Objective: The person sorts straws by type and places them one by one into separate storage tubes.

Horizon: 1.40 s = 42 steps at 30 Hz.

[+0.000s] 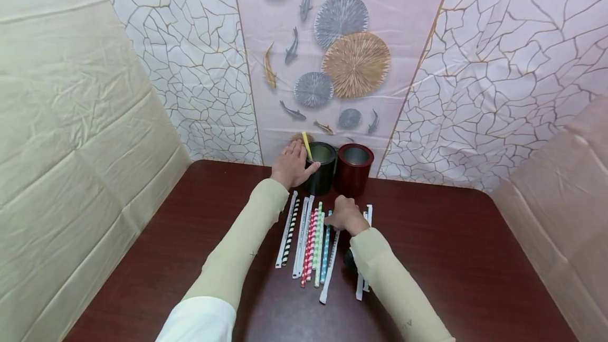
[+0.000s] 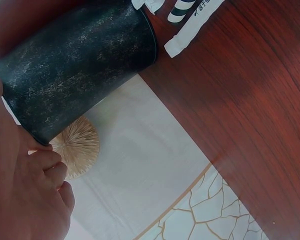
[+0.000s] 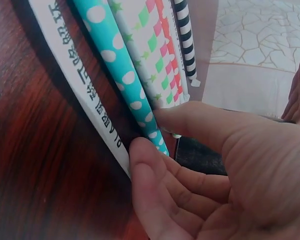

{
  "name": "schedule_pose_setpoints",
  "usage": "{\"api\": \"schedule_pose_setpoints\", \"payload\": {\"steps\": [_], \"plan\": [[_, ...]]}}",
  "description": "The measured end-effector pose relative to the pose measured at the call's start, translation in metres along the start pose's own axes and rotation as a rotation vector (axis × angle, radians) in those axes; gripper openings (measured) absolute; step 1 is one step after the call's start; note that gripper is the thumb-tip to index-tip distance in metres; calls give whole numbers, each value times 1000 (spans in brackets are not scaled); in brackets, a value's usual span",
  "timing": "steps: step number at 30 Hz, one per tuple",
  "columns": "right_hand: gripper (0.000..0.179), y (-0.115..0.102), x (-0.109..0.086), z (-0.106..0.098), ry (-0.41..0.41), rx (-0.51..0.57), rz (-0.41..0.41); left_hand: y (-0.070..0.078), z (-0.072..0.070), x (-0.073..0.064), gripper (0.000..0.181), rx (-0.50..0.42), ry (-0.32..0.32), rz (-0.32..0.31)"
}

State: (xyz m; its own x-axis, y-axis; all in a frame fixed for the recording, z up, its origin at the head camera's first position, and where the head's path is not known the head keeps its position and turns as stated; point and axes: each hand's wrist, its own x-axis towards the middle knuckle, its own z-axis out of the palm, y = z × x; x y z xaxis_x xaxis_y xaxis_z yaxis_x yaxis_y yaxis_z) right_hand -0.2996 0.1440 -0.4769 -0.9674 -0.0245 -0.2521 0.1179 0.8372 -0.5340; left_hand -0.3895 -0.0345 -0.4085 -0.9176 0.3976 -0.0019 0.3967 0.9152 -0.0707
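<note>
My left hand (image 1: 293,165) grips the rim of a black canister (image 2: 80,65) from its left side, thumb lying over the front edge. A yellow straw (image 1: 307,145) stands tilted inside that canister. On the table, my right hand (image 1: 347,214) pinches the far end of a blue straw with white dots (image 3: 117,60) between thumb and finger. Just beside those fingertips lies a paper-wrapped straw (image 3: 85,85) with printed letters. On the blue straw's other side are green-patterned straws (image 1: 317,247), then red and pink ones (image 1: 306,257).
A dark red canister (image 1: 353,170) stands right of the black one, near the patterned back cloth (image 1: 347,67). Farther left lie a black-striped straw (image 1: 291,234) and several wrapped straws (image 1: 300,241). More wrapped straws (image 1: 360,284) lie partly under the right forearm.
</note>
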Motion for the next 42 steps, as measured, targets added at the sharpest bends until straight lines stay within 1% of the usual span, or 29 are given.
{"api": "schedule_pose_setpoints", "payload": {"steps": [5, 11, 17, 19, 26, 32, 37, 42], "plan": [[21, 1, 1, 2, 5, 19, 28, 1, 1, -1, 84, -1, 3, 6], [24, 3, 5, 2, -1, 54, 47, 0, 2, 1, 85, 5, -11, 4], [24, 9, 10, -3, -7, 88, 78, 0, 2, 1, 86, 3, -3, 4], [25, 10, 9, -6, -7, 91, 66, 0, 2, 1, 86, -3, 1, 5], [30, 10, 0, -23, 11, 102, -1, 0, 2, 2, 86, -5, -7, 4], [29, 7, -4, -41, 25, 106, -14, 0, 2, 3, 87, -11, -16, 0], [30, 2, -8, -58, 16, 64, -22, -1, 1, 3, 87, -7, -22, -1], [31, -5, -11, -73, 30, 26, -41, -1, 0, 2, 87, -3, -22, 4]]}}
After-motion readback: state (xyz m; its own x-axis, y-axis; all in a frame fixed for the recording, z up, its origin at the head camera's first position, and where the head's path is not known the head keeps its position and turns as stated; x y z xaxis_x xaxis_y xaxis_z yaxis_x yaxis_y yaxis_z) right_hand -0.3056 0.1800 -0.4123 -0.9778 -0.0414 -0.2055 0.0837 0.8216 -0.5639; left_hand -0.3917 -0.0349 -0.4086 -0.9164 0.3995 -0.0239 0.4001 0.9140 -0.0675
